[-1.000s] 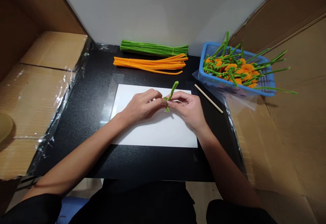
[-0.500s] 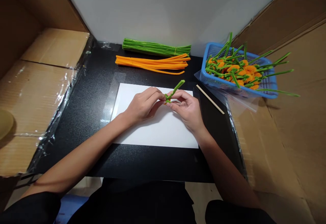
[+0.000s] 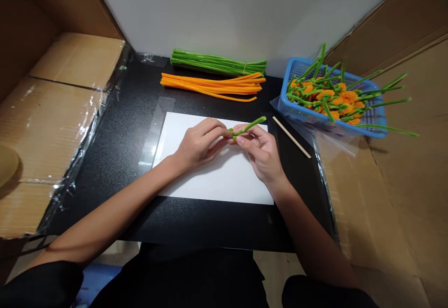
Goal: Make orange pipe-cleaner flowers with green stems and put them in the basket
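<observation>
Between my hands is a small pipe-cleaner flower [image 3: 250,125] with a green stem and a bit of orange underneath. My left hand [image 3: 205,141] pinches its left side between thumb and fingers. From the right, my right hand [image 3: 262,149] grips it too, thumb on the near side and fingers behind. The stem sticks out up and to the right over my right fingers. Most of the orange part is hidden by my fingertips. Both hands are above a white sheet [image 3: 210,182] on the black table.
A bundle of green pipe cleaners [image 3: 217,62] and one of orange pipe cleaners [image 3: 210,85] lie at the back. To the right, a blue basket [image 3: 292,105] holds several orange-and-green flowers, stems poking out. A thin wooden stick [image 3: 291,136] lies beside the sheet. Cardboard [image 3: 413,158] borders the right side.
The green stem has tipped over to the right and now lies lower. My right thumb has shifted slightly on the flower, while my left hand keeps its pinch. The view has moved a little.
</observation>
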A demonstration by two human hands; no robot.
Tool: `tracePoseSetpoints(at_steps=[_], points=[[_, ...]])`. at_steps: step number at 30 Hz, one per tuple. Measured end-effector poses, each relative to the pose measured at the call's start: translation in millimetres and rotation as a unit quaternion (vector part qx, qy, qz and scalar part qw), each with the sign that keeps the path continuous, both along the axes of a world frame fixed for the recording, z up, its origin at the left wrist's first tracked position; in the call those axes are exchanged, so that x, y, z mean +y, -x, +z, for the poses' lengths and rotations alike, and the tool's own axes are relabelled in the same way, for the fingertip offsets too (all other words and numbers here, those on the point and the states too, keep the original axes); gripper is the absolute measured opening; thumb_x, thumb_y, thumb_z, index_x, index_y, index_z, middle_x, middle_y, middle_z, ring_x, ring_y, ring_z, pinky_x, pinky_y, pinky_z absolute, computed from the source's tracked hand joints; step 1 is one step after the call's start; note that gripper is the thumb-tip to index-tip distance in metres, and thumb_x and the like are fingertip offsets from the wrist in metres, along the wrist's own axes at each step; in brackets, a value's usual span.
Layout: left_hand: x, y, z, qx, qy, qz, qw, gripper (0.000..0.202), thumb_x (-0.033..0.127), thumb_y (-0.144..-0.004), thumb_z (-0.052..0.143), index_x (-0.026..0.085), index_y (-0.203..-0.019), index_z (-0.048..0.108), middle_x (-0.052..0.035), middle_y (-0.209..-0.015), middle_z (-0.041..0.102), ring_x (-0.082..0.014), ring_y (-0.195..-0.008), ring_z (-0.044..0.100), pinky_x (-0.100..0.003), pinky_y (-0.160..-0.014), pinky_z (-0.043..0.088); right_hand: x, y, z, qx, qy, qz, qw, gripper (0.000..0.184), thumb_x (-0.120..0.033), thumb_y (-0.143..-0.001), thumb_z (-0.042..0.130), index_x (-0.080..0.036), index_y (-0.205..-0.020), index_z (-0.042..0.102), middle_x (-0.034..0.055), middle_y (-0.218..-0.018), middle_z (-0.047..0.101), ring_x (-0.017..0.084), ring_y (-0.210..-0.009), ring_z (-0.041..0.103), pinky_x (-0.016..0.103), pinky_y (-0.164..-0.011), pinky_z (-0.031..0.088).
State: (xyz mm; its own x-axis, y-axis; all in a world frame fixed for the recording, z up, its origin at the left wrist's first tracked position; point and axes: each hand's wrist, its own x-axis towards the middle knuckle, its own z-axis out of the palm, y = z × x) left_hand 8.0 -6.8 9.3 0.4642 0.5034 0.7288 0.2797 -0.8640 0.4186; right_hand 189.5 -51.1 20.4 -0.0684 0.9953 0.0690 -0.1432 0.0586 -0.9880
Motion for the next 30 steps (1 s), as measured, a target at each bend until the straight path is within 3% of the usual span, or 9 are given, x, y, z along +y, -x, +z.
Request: tracePoseSetpoints(at_steps=[9,14,18,22,27,30], points=[[-3.1,-2.4,1.9,-0.031,0.046,0.029,0.998,0.013,0.03,-0.091,0.066,0.018,-0.094,0.067,-0.0055,-0.086,0.07,-0.0158,-0.078,0.062,-0.028,-0.069,0.05,2.4,-3.5,-3.3,0.004,-0.048,-0.022,0.999,0.011,-0.027,-0.079,0.079,-0.023,-0.084,0.07,0.001,-0.094,0.063,0.017,-0.095,0.064,0.036,-0.087,0.058],[-3.3,-3.8,-0.3,-0.043,0.041,0.033,0.998,0.011,0.028,-0.09,0.067,0.018,-0.093,0.067,-0.0049,-0.084,0.069,-0.0152,-0.077,0.06,-0.028,-0.069,0.049,2.6,-4.7,-1.2,-0.033,-0.064,-0.025,0.997,0.012,-0.029,-0.078,0.08,-0.022,-0.081,0.071,0.0023,-0.094,0.062,0.017,-0.091,0.065,0.037,-0.082,0.06],[-8.2,-7.1,0.3,-0.037,0.056,0.043,0.997,0.013,0.03,-0.092,0.065,0.017,-0.089,0.063,-0.0045,-0.083,0.068,-0.0155,-0.077,0.059,-0.027,-0.067,0.047,-0.6,-1.6,2.4,-0.093,-0.119,-0.061,0.987,0.005,-0.024,-0.082,0.076,-0.023,-0.083,0.071,0.0021,-0.092,0.063,0.017,-0.091,0.065,0.036,-0.08,0.06],[-17.6,-13.1,5.6,-0.06,0.156,0.061,0.984,0.014,0.028,-0.095,0.059,0.018,-0.086,0.061,-0.0029,-0.08,0.065,-0.0139,-0.072,0.056,-0.027,-0.066,0.046,-6.3,2.9,5.8,-0.18,-0.166,-0.104,0.964,0.005,-0.021,-0.085,0.072,-0.024,-0.087,0.069,0.0032,-0.101,0.067,0.019,-0.097,0.066,0.037,-0.083,0.059],[-25.4,-18.0,8.2,-0.116,0.241,0.075,0.961,0.013,0.026,-0.094,0.06,0.018,-0.085,0.063,-0.0021,-0.081,0.066,-0.0127,-0.071,0.056,-0.026,-0.065,0.045,-10.0,9.8,6.1,-0.164,-0.163,-0.101,0.968,0.007,-0.022,-0.09,0.067,-0.023,-0.086,0.06,0.0048,-0.106,0.073,0.02,-0.1,0.07,0.039,-0.086,0.059],[-29.4,-19.8,11.0,-0.126,0.288,0.075,0.946,0.011,0.026,-0.092,0.062,0.018,-0.084,0.064,-0.0015,-0.081,0.065,-0.0121,-0.07,0.055,-0.025,-0.064,0.043,-10.9,11.3,4.2,-0.199,-0.202,-0.12,0.951,0.007,-0.019,-0.092,0.063,-0.022,-0.087,0.058,0.0058,-0.104,0.073,0.02,-0.097,0.07,0.039,-0.082,0.059]])
